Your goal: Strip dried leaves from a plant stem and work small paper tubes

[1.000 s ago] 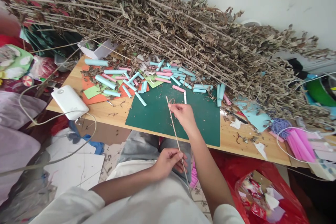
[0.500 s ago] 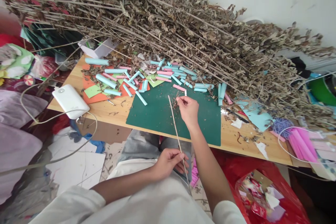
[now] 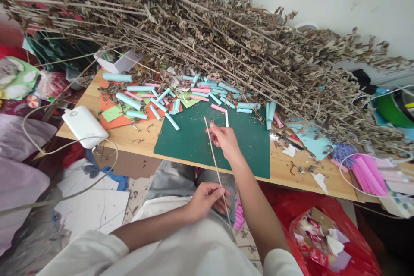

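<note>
My left hand (image 3: 207, 202) is closed round the lower part of a thin, pale dried plant stem (image 3: 216, 161), just in front of the table edge. The stem slants up and away over the green cutting mat (image 3: 190, 142), its top end bare. Close to that end, my right hand (image 3: 224, 139) has thumb and fingers pinched at the stem's side. Its fingertips partly cover what they grip. A narrow white strip (image 3: 227, 118) lies on the mat just beyond this hand.
A large heap of dried leafy stems (image 3: 200, 39) spans the back. Blue and pink paper rolls (image 3: 129, 101) lie scattered before it. A white power bank (image 3: 84, 126) with a cable rests at left. A red plastic bag (image 3: 336, 224) of scraps stands below right.
My right hand has moved left from beside the stem to its upper part; dried bits showed at its fingertips before. The left hand keeps its hold. The view has shifted slightly.
</note>
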Tool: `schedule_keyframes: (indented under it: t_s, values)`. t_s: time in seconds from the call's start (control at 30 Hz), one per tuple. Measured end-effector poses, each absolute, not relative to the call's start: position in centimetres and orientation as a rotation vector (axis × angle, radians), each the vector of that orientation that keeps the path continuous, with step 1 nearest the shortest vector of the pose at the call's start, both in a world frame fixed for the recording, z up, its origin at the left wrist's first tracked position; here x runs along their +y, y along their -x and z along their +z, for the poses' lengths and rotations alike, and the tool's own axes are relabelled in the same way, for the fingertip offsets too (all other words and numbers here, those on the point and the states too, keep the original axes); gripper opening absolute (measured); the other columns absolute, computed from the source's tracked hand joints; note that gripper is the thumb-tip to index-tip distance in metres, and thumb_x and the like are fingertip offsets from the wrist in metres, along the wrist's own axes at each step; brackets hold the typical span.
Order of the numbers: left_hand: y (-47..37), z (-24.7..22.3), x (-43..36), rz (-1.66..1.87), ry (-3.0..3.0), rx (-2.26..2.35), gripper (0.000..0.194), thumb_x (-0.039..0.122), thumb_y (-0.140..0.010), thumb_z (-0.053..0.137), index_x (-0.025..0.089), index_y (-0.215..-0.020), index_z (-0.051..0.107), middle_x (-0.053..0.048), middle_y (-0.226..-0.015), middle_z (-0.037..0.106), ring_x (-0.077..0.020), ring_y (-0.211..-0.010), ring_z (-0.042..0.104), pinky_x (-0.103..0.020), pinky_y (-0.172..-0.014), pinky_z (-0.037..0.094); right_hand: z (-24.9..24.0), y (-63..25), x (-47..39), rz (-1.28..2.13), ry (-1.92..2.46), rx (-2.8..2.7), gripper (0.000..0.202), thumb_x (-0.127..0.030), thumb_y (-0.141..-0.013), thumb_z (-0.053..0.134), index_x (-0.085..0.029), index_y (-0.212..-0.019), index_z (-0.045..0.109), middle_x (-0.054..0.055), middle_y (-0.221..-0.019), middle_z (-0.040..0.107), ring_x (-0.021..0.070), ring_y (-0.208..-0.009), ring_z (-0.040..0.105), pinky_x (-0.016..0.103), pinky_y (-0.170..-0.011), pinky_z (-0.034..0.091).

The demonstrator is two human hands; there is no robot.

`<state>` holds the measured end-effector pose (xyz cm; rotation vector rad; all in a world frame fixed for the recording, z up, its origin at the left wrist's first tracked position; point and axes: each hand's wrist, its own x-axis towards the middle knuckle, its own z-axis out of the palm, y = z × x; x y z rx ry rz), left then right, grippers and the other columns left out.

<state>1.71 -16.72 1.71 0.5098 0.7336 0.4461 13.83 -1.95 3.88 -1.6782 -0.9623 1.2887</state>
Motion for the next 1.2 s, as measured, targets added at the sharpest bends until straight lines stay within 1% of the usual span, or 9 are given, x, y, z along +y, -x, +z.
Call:
schedule_keyframes:
  t_s: [0.07, 0.2, 0.33, 0.47, 0.63, 0.77, 0.87, 1.03, 1.2]
  values:
    - [-1.8, 1.9, -16.8, 0.426, -0.524, 0.720, 0.057, 0.064, -0.075, 0.066, 0.009, -0.090, 0.065, -0.010, -0.075, 0.072, -0.0169, -0.060, 0.070, -0.024, -0.056, 0.053, 3.7, -13.2, -1.7, 1.449, 1.572, -0.803, 0.046, -0.060, -0.071, 0.068, -0.014, -0.070, 0.070, -0.004, -0.047, 0.048, 0.0038, -0.036, 0.029, 0.022, -0.037, 0.016]
    - [-1.6, 2.2, -16.7, 0.433, -0.518, 0.710, 0.057, 0.065, -0.075, 0.067, 0.009, -0.089, 0.065, -0.010, -0.074, 0.071, -0.0164, -0.059, 0.069, -0.023, -0.055, 0.052, 3.6, -12.9, -1.3, 1.445, 1.455, -0.622, 0.038, -0.051, -0.065, 0.076, -0.015, -0.072, 0.069, -0.006, -0.049, 0.044, 0.0024, -0.038, 0.027, 0.020, -0.035, 0.013]
    - [-1.4, 2.2, -16.8, 0.419, -0.516, 0.690, 0.057, 0.065, -0.075, 0.066, 0.009, -0.089, 0.065, -0.011, -0.075, 0.072, -0.0166, -0.060, 0.070, -0.023, -0.056, 0.053, 3.9, -13.0, -1.0, 1.476, 1.409, -0.508, 0.038, -0.051, -0.065, 0.075, -0.015, -0.075, 0.068, -0.006, -0.052, 0.047, 0.0029, -0.039, 0.031, 0.020, -0.035, 0.014]
    - [-1.5, 2.1, -17.1, 0.396, -0.529, 0.668, 0.058, 0.066, -0.075, 0.065, 0.009, -0.090, 0.066, -0.011, -0.076, 0.072, -0.0164, -0.061, 0.069, -0.023, -0.056, 0.052, 4.3, -13.1, -0.7, 1.506, 1.408, -0.462, 0.035, -0.047, -0.063, 0.078, -0.015, -0.073, 0.066, -0.007, -0.052, 0.046, 0.0022, -0.038, 0.029, 0.020, -0.034, 0.014]
    - [-1.5, 2.0, -17.4, 0.388, -0.545, 0.639, 0.058, 0.066, -0.077, 0.064, 0.009, -0.091, 0.067, -0.011, -0.076, 0.073, -0.0160, -0.061, 0.069, -0.022, -0.057, 0.052, 4.5, -13.4, -0.4, 1.565, 1.414, -0.420, 0.039, -0.052, -0.065, 0.078, -0.016, -0.069, 0.064, -0.007, -0.050, 0.045, 0.0019, -0.036, 0.027, 0.020, -0.032, 0.012]
    - [-1.6, 1.9, -17.6, 0.382, -0.547, 0.629, 0.057, 0.065, -0.078, 0.063, 0.010, -0.091, 0.067, -0.011, -0.077, 0.073, -0.0159, -0.063, 0.070, -0.022, -0.057, 0.052, 4.4, -13.5, -0.3, 1.602, 1.367, -0.420, 0.040, -0.051, -0.062, 0.081, -0.015, -0.071, 0.066, -0.007, -0.052, 0.044, 0.0009, -0.036, 0.025, 0.020, -0.033, 0.010]
    - [-1.5, 1.8, -17.7, 0.378, -0.543, 0.631, 0.056, 0.065, -0.078, 0.063, 0.010, -0.090, 0.066, -0.011, -0.077, 0.073, -0.0157, -0.062, 0.069, -0.022, -0.056, 0.051, 4.1, -13.5, -0.3, 1.521, 1.361, -0.415, 0.042, -0.052, -0.060, 0.082, -0.015, -0.073, 0.068, -0.007, -0.053, 0.045, 0.0006, -0.037, 0.025, 0.020, -0.034, 0.012]
    - [-1.2, 1.7, -18.0, 0.394, -0.546, 0.632, 0.054, 0.063, -0.081, 0.061, 0.010, -0.092, 0.065, -0.011, -0.077, 0.073, -0.0152, -0.061, 0.069, -0.022, -0.056, 0.052, 3.0, -13.8, 0.1, 1.174, 1.447, -0.532, 0.044, -0.057, -0.063, 0.077, -0.015, -0.071, 0.069, -0.007, -0.049, 0.042, 0.0030, -0.039, 0.029, 0.021, -0.036, 0.017]
    - [-1.2, 1.8, -18.5, 0.355, -0.540, 0.615, 0.052, 0.062, -0.081, 0.062, 0.010, -0.089, 0.065, -0.010, -0.076, 0.073, -0.0153, -0.063, 0.070, -0.022, -0.058, 0.053, 2.9, -15.1, 0.5, 0.995, 1.504, -0.649, 0.039, -0.053, -0.069, 0.072, -0.014, -0.073, 0.070, -0.006, -0.050, 0.043, 0.0047, -0.040, 0.030, 0.022, -0.038, 0.020]
